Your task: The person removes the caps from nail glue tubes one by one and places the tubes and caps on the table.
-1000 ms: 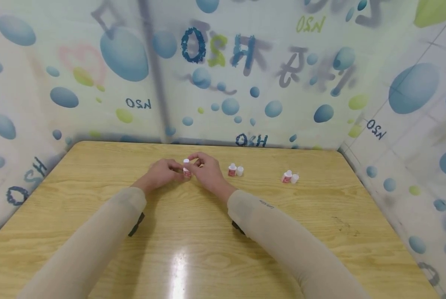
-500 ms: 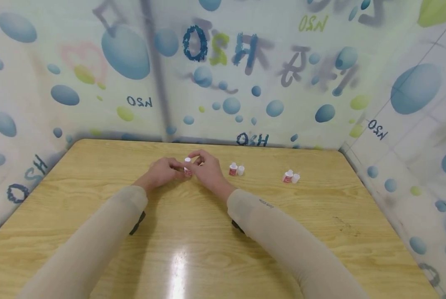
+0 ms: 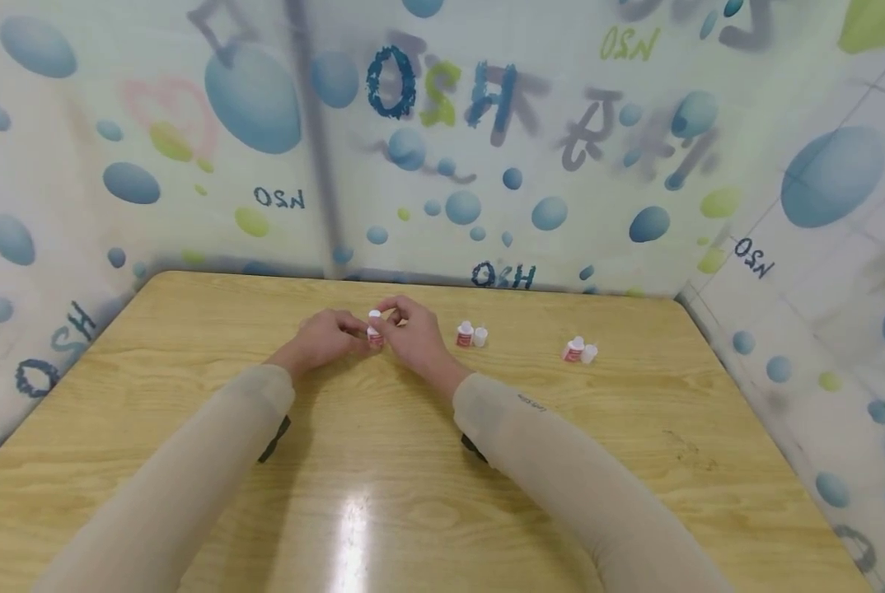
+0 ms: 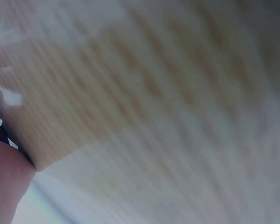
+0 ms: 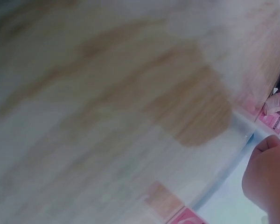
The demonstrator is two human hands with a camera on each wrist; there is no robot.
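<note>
A small white bottle with a red label (image 3: 375, 338) stands upright near the back of the table, a white cap (image 3: 374, 315) on its top. My left hand (image 3: 329, 338) holds the bottle low on its left side. From the right, my right hand (image 3: 417, 336) pinches it near the cap. Seen from the right wrist, the pink-red label (image 5: 273, 121) shows beside a fingertip of the left hand and my right hand (image 5: 270, 179). The left wrist view has only part of my left hand (image 4: 8, 175) at its edge; the bottle is not clear there.
Right of the hands, a second labelled bottle (image 3: 464, 335) stands with a loose white cap (image 3: 480, 337) beside it. Farther right is a third bottle (image 3: 573, 350) with another cap (image 3: 589, 353). The wooden table (image 3: 383, 445) meets a patterned wall (image 3: 442, 181) at the back.
The head view has shifted slightly. Both hands stay at the same bottle, with little visible movement of the fingers.
</note>
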